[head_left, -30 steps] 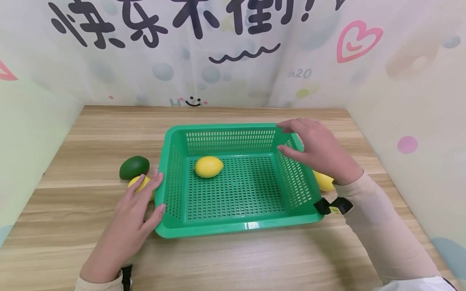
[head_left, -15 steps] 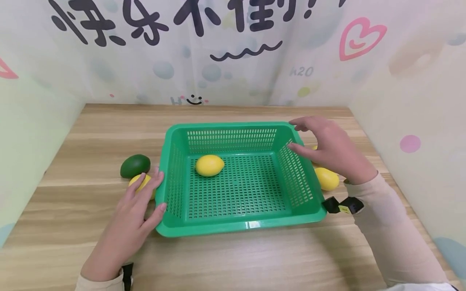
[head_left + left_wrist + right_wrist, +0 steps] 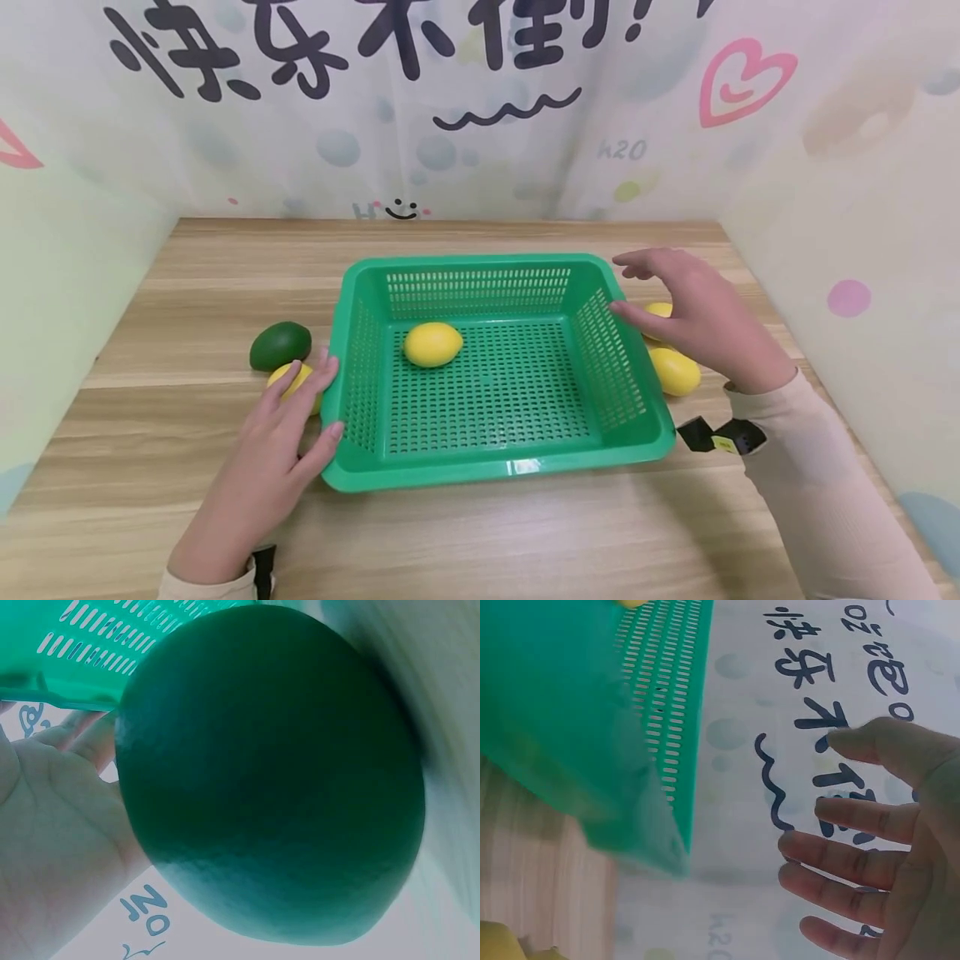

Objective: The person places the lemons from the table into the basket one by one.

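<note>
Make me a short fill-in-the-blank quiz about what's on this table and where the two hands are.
1. Inside the green basket lies one ____ lemon.
2. The left hand rests against the basket's ____ rim.
3. The right hand, fingers spread, hovers over two lemons outside the basket's ____ wall.
4. Left of the basket, behind another lemon, sits a dark ____ fruit.

Missing words: yellow; left; right; green

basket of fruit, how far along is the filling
Done: one yellow lemon lies in the green basket. In hand: the left hand rests on a lemon beside the basket's left rim; the right hand hovers open above two lemons on the right. Left: those three and the green fruit lie on the table.
</note>
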`<state>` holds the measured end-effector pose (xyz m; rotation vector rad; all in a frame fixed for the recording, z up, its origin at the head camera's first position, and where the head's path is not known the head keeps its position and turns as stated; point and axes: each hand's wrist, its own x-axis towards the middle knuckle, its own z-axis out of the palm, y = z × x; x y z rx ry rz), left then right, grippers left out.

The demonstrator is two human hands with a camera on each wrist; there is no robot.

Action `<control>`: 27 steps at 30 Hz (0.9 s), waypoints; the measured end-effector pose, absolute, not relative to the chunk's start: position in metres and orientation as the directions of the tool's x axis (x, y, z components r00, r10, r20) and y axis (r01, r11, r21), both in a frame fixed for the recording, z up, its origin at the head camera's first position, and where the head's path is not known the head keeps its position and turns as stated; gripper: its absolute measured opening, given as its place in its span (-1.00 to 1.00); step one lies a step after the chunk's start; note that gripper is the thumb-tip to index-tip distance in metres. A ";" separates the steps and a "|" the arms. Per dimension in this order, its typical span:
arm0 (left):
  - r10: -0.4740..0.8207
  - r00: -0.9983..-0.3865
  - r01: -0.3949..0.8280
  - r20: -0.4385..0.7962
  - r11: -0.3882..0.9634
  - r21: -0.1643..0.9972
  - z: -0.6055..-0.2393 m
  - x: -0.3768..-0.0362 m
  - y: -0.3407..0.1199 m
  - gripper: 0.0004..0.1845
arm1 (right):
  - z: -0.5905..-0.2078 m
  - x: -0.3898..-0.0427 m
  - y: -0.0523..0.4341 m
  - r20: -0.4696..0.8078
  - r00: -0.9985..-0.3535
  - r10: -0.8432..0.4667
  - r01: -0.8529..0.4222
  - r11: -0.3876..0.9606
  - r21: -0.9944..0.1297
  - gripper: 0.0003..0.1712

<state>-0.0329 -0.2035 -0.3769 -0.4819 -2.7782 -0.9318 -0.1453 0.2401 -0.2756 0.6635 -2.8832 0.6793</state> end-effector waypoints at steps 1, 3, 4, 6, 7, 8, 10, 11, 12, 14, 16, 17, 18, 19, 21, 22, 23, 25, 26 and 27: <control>0.249 -0.933 0.356 0.261 0.752 0.555 -0.377 -0.033 -0.203 -0.31 | -0.276 -0.145 0.241 0.200 -0.900 -0.388 -0.437 0.809 -0.394 -0.45; 0.249 -0.932 0.358 0.264 0.752 0.554 -0.377 -0.033 -0.203 -0.31 | -0.278 -0.144 0.242 0.206 -0.899 -0.386 -0.437 0.816 -0.378 -0.45; 0.249 -0.931 0.359 0.266 0.752 0.553 -0.377 -0.034 -0.203 -0.31 | -0.279 -0.144 0.243 0.210 -0.899 -0.385 -0.437 0.818 -0.372 -0.45; 0.250 -0.930 0.362 0.270 0.754 0.549 -0.377 -0.034 -0.203 -0.31 | -0.280 -0.144 0.244 0.213 -0.902 -0.377 -0.431 0.822 -0.372 -0.44; 0.250 -0.929 0.364 0.273 0.754 0.547 -0.378 -0.034 -0.203 -0.31 | -0.281 -0.144 0.245 0.213 -0.903 -0.372 -0.427 0.823 -0.374 -0.43; 0.252 -0.928 0.367 0.276 0.754 0.545 -0.378 -0.034 -0.203 -0.31 | -0.282 -0.144 0.246 0.213 -0.905 -0.368 -0.424 0.824 -0.376 -0.43; 0.254 -0.927 0.368 0.276 0.756 0.541 -0.378 -0.035 -0.203 -0.31 | -0.284 -0.143 0.248 0.212 -0.908 -0.362 -0.418 0.826 -0.379 -0.43; 0.255 -0.926 0.371 0.278 0.756 0.540 -0.378 -0.035 -0.203 -0.31 | -0.285 -0.143 0.249 0.211 -0.909 -0.360 -0.416 0.828 -0.377 -0.44; 0.256 -0.926 0.371 0.277 0.755 0.541 -0.378 -0.035 -0.203 -0.31 | -0.286 -0.142 0.250 0.211 -0.909 -0.360 -0.415 0.829 -0.374 -0.44; 0.256 -0.927 0.369 0.274 0.756 0.541 -0.378 -0.035 -0.203 -0.31 | -0.288 -0.142 0.253 0.214 -0.909 -0.358 -0.414 0.832 -0.369 -0.45; 0.257 -0.928 0.367 0.270 0.757 0.541 -0.378 -0.034 -0.203 -0.31 | -0.291 -0.140 0.255 0.215 -0.911 -0.352 -0.409 0.835 -0.369 -0.45; 0.258 -0.928 0.366 0.268 0.757 0.541 -0.377 -0.034 -0.203 -0.31 | -0.292 -0.140 0.257 0.213 -0.913 -0.348 -0.405 0.837 -0.368 -0.45; 0.259 -0.928 0.366 0.266 0.758 0.540 -0.377 -0.033 -0.204 -0.31 | -0.294 -0.139 0.259 0.210 -0.915 -0.346 -0.402 0.838 -0.370 -0.44; 0.261 -0.929 0.366 0.263 0.758 0.540 -0.377 -0.033 -0.204 -0.31 | -0.296 -0.139 0.261 0.204 -0.918 -0.341 -0.395 0.839 -0.373 -0.44; 0.263 -0.930 0.364 0.258 0.761 0.538 -0.377 -0.033 -0.203 -0.30 | -0.299 -0.137 0.265 0.192 -0.923 -0.334 -0.383 0.846 -0.372 -0.42; 0.262 -0.930 0.362 0.256 0.760 0.539 -0.377 -0.033 -0.203 -0.30 | -0.301 -0.137 0.266 0.185 -0.925 -0.331 -0.378 0.849 -0.369 -0.41; 0.262 -0.932 0.360 0.253 0.760 0.541 -0.377 -0.033 -0.203 -0.30 | -0.302 -0.137 0.268 0.181 -0.926 -0.331 -0.376 0.853 -0.363 -0.41; 0.259 -0.934 0.355 0.248 0.761 0.542 -0.377 -0.033 -0.203 -0.30 | -0.305 -0.136 0.271 0.176 -0.927 -0.331 -0.373 0.859 -0.350 -0.38; 0.257 -0.934 0.355 0.249 0.761 0.543 -0.377 -0.033 -0.203 -0.30 | -0.307 -0.136 0.272 0.178 -0.927 -0.331 -0.374 0.862 -0.343 -0.37; 0.257 -0.934 0.354 0.248 0.761 0.544 -0.377 -0.033 -0.203 -0.30 | -0.308 -0.136 0.272 0.177 -0.926 -0.333 -0.375 0.864 -0.337 -0.36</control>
